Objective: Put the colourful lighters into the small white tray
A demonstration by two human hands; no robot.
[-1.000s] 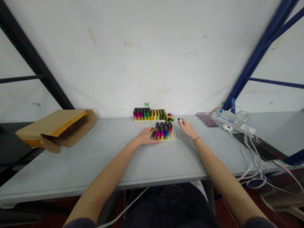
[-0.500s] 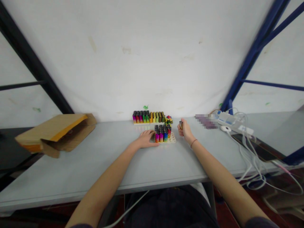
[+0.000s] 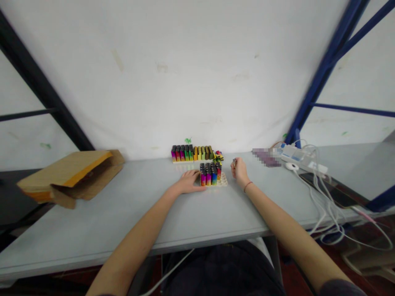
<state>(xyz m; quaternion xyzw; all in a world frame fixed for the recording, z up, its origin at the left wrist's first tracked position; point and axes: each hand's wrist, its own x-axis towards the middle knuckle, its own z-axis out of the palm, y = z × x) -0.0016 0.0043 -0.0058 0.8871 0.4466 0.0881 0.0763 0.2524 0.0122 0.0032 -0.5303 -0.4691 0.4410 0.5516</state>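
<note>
Pinching lighter [image 3: 235, 163] in your right hand [image 3: 239, 172], fingers closed; your left hand [image 3: 188, 182] flat, fingers open, beside lighter tray [image 3: 224, 180].

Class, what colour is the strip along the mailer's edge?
Orange strip, best in the head view.

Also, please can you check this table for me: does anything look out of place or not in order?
Yes. Beside the neat back row of upright lighters, a small colourful bunch lies jumbled, seemingly tipped over. Also, the kraft envelope lies torn open, hanging past the left edge of the table.
</note>
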